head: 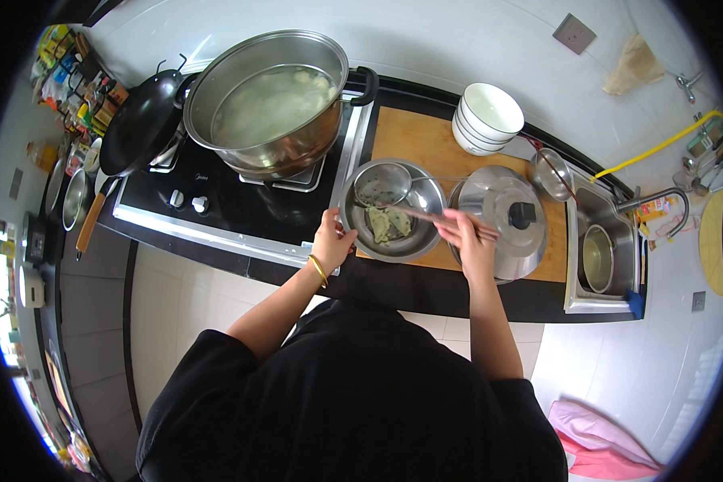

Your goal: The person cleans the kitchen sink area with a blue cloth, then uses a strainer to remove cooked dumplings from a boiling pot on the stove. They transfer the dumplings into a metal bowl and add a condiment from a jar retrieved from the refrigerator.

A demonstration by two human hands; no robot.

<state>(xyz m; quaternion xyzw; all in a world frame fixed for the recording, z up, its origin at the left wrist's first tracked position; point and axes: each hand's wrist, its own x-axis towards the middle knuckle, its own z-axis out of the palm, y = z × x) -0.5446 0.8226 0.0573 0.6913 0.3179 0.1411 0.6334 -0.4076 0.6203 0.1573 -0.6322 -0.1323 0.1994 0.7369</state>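
My left hand (331, 242), with a gold bangle at its wrist, grips the left rim of a stainless steel bowl (425, 241). Pale, green-flecked food pieces (385, 224), apparently dumplings, lie in the bowl's bottom. A round strainer or ladle (383, 179) rests inside the bowl's far side, its thin handle reaching right over a lid. In my right hand (467, 241) is a pair of chopsticks (419, 213), their tips over the bowl near the food. A steel pot lid (482, 196) with a black knob lies just right of that hand.
A large steel pot (331, 129) of cloudy liquid with pale pieces stands on the gas hob (229, 223). White bowls (485, 141) are stacked on the wooden board (410, 129). A wok (141, 123) sits left, its handle jutting forward. The sink (608, 208) is at right.
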